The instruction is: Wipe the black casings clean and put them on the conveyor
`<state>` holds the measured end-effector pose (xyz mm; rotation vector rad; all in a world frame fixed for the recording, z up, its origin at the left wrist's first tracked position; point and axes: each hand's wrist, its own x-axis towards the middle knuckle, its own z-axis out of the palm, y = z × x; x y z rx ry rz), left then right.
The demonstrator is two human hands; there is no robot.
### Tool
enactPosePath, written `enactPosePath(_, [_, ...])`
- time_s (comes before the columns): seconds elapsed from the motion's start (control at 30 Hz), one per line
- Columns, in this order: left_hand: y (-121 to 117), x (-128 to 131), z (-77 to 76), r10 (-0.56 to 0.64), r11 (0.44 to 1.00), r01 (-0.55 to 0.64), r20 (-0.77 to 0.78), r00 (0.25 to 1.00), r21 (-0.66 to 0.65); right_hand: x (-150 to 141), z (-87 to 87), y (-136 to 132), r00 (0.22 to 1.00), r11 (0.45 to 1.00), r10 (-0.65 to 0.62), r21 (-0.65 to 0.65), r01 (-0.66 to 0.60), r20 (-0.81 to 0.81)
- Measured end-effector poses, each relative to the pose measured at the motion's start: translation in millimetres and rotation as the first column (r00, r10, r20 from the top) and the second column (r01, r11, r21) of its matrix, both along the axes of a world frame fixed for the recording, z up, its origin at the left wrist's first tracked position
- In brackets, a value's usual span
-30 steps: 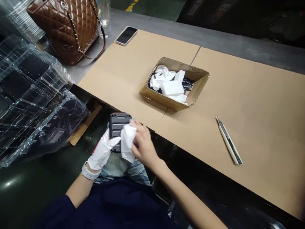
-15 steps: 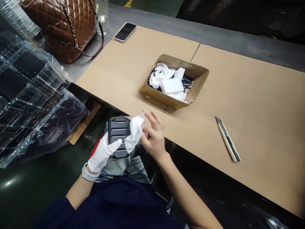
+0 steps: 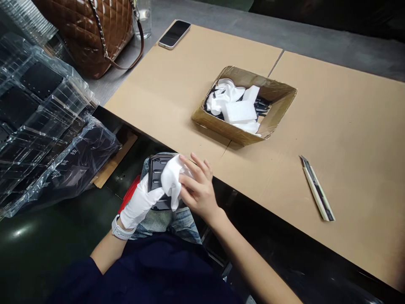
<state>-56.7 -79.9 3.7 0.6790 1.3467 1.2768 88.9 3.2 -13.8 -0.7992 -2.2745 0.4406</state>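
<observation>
Brown with diamond quilting marks the bag (image 3: 91, 38) at far left; the tabletop (image 3: 316, 114) is plain tan. Near, the ribbed part (image 3: 156, 173) is black, the cloth (image 3: 171, 177) and glove (image 3: 138, 207) white, the jeans (image 3: 158, 223) faded blue.

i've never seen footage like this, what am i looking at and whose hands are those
There is no robot here: one camera on a person's head looks down at their own hands. The left hand, in a white glove, holds a dark ribbed part above the lap. The bare right hand holds a white cloth over that part. On the cardboard-coloured table covering are a phone, an open box with white and black pieces inside, and a utility knife. A brown quilted bag stands beyond, at upper left.
</observation>
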Motion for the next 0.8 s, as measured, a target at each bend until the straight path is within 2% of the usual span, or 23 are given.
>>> enactPosePath(0.1, [1.8,0.9,1.9,-0.006,1.0,0.006,-0.006,1.0,0.008,4.7,-0.8,1.6,1.0,0.999,-0.025,0.028,0.025,-0.005])
enactPosePath(0.23, [0.2,0.0,-2.6,-0.003,1.0,0.001,-0.168,0.986,-0.012,-7.2,7.5,-1.7,0.997,0.999,0.045,0.027,-0.046,0.058])
enactPosePath(0.3, [-0.8,-0.4,-4.2,-0.001,1.0,0.001,-0.196,0.981,-0.003,-12.4,8.2,-2.4,0.995,0.997,0.073,0.018,-0.075,0.068])
enactPosePath(0.4, [-0.1,0.0,-2.5,0.011,1.0,-0.009,-0.149,0.989,0.016,-8.1,1.1,-1.0,0.997,0.997,0.076,0.032,-0.077,0.032])
enactPosePath(0.53, [1.3,0.5,0.9,0.012,1.0,-0.011,-0.042,0.999,0.002,13.1,-8.8,1.0,1.0,1.0,-0.002,0.012,0.001,0.024])
enactPosePath(0.67, [-1.3,-1.0,-1.8,0.004,1.0,-0.004,-0.027,1.0,-0.018,21.4,-4.1,-1.3,0.999,0.994,-0.048,-0.096,0.048,0.01])
enactPosePath(0.8, [-2.7,-0.9,-0.3,-0.013,1.0,0.012,-0.044,0.999,-0.026,8.9,5.2,-5.1,0.996,0.988,-0.073,-0.141,0.065,-0.052])
